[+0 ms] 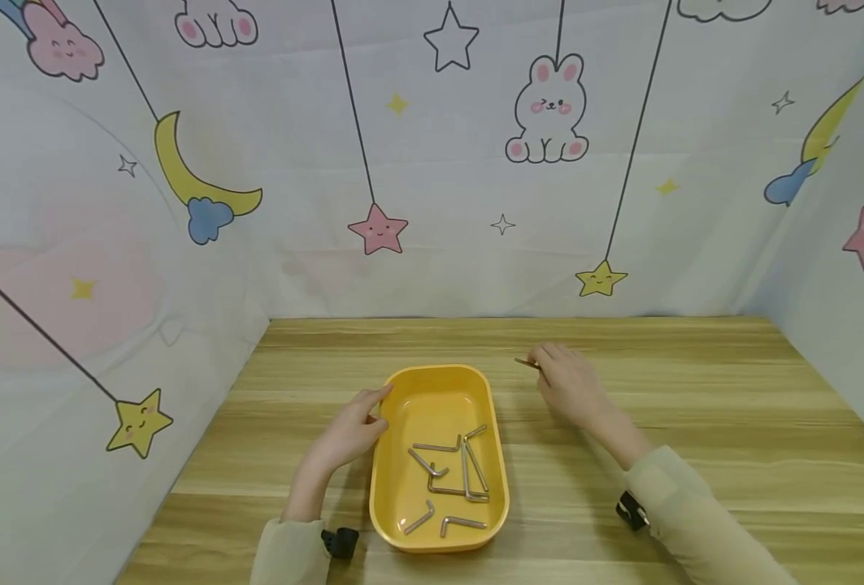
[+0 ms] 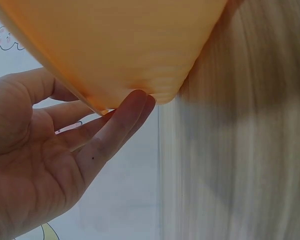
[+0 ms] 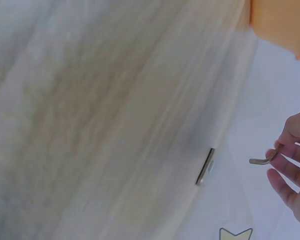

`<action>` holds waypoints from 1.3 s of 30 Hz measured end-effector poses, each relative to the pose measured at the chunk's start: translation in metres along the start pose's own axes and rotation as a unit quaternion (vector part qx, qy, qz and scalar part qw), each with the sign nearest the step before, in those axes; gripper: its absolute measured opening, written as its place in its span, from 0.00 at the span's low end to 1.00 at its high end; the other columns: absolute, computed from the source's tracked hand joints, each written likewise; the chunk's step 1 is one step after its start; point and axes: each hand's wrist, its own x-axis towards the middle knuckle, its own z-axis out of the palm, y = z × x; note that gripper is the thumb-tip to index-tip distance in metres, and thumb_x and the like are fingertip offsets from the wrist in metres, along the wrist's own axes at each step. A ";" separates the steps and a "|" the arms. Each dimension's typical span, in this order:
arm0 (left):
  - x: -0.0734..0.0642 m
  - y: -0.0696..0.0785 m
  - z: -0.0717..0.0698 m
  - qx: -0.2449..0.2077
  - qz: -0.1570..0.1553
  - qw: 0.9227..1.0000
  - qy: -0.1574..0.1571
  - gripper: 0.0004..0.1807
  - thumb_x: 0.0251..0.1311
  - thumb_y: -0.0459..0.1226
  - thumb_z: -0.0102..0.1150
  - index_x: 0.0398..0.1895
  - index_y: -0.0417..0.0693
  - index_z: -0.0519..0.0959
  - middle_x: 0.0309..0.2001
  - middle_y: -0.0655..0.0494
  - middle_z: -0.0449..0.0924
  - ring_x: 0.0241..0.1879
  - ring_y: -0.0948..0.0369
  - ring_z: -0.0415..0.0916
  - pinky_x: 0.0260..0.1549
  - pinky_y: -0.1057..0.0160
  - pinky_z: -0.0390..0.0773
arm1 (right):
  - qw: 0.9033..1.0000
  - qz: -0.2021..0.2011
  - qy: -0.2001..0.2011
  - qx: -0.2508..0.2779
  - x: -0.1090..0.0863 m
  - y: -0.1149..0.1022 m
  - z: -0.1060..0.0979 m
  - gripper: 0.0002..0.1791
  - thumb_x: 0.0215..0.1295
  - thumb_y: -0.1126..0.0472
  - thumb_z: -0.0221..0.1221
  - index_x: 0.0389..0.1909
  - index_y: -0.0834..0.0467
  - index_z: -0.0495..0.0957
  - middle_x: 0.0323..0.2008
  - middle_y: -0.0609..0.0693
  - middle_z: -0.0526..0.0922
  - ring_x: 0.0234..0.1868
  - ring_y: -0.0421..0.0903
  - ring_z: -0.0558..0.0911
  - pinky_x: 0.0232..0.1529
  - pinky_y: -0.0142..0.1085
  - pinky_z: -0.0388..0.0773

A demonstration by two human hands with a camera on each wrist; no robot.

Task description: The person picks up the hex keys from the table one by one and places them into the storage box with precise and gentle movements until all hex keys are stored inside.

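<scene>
A yellow plastic tray [image 1: 501, 455] stands on the wooden table with several bent metal hex keys [image 1: 466, 470] loose inside it. At its left rim, toward the far corner, is my left hand [image 1: 351, 426]. Thumb and index finger lie over the rim, while other fingers [image 2: 122, 117] press the outer wall from outside in the left wrist view. To the right of the tray my right hand [image 1: 569, 386] pinches one small hex key [image 3: 260, 161] between thumb and fingertips, above the table. The key's bent end sticks out toward the tray.
Lying on the table [image 1: 695, 390] near the right hand is a short dark metal piece [image 3: 205, 167], seen in the right wrist view. White curtains [image 1: 432, 268] with printed stars and rabbits hang along the table's far and side edges.
</scene>
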 end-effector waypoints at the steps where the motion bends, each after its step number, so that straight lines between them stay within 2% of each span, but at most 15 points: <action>1: 0.000 0.000 0.000 0.001 -0.001 1.000 0.001 0.31 0.61 0.29 0.49 0.71 0.40 0.62 0.64 0.38 0.67 0.44 0.53 0.78 0.38 0.60 0.79 | 1.000 -0.003 0.002 0.001 0.000 -0.002 -0.001 0.09 0.55 0.71 0.57 0.36 0.58 0.77 0.34 0.51 0.82 0.39 0.51 0.81 0.38 0.45 0.78; 8: -0.001 0.003 -0.002 0.003 -0.001 1.000 -0.002 0.31 0.61 0.29 0.49 0.70 0.40 0.63 0.65 0.38 0.67 0.44 0.54 0.78 0.38 0.60 0.79 | 0.999 -0.025 0.022 -0.002 0.003 -0.016 -0.008 0.09 0.54 0.71 0.57 0.36 0.58 0.77 0.34 0.51 0.82 0.39 0.51 0.82 0.37 0.43 0.78; 15: -0.002 0.004 -0.003 0.004 -0.002 1.000 -0.004 0.31 0.62 0.29 0.49 0.71 0.41 0.63 0.65 0.38 0.67 0.44 0.53 0.78 0.38 0.59 0.80 | 0.999 -0.033 0.020 -0.001 0.007 -0.031 -0.016 0.09 0.55 0.70 0.57 0.37 0.57 0.77 0.35 0.50 0.82 0.40 0.51 0.82 0.39 0.44 0.78; 20: -0.002 0.004 -0.003 0.006 -0.001 1.000 -0.002 0.30 0.62 0.29 0.49 0.70 0.40 0.63 0.65 0.38 0.67 0.46 0.52 0.79 0.40 0.58 0.80 | 0.998 -0.057 0.024 -0.002 0.009 -0.043 -0.019 0.09 0.56 0.70 0.57 0.37 0.56 0.77 0.34 0.48 0.81 0.38 0.49 0.81 0.36 0.42 0.77; 22: -0.002 0.004 -0.002 0.006 0.000 1.000 -0.002 0.30 0.62 0.29 0.49 0.70 0.40 0.63 0.65 0.38 0.67 0.46 0.51 0.79 0.40 0.58 0.81 | 0.998 -0.066 0.024 0.002 0.010 -0.049 -0.019 0.10 0.56 0.70 0.58 0.38 0.56 0.77 0.34 0.47 0.81 0.39 0.48 0.81 0.38 0.42 0.77; 28: -0.001 0.002 -0.002 0.002 0.000 1.000 -0.002 0.31 0.62 0.29 0.49 0.70 0.40 0.63 0.64 0.38 0.67 0.44 0.53 0.79 0.39 0.59 0.80 | 0.997 -0.080 0.011 0.010 0.012 -0.066 -0.021 0.12 0.55 0.70 0.60 0.39 0.55 0.77 0.36 0.46 0.81 0.44 0.48 0.80 0.47 0.44 0.76; 39: 0.000 0.001 -0.002 0.000 -0.005 1.000 -0.002 0.31 0.62 0.29 0.49 0.71 0.41 0.63 0.64 0.38 0.67 0.45 0.52 0.79 0.39 0.59 0.80 | 0.993 -0.117 -0.010 -0.024 0.014 -0.090 -0.024 0.13 0.53 0.68 0.62 0.40 0.52 0.77 0.38 0.45 0.80 0.40 0.45 0.78 0.41 0.38 0.74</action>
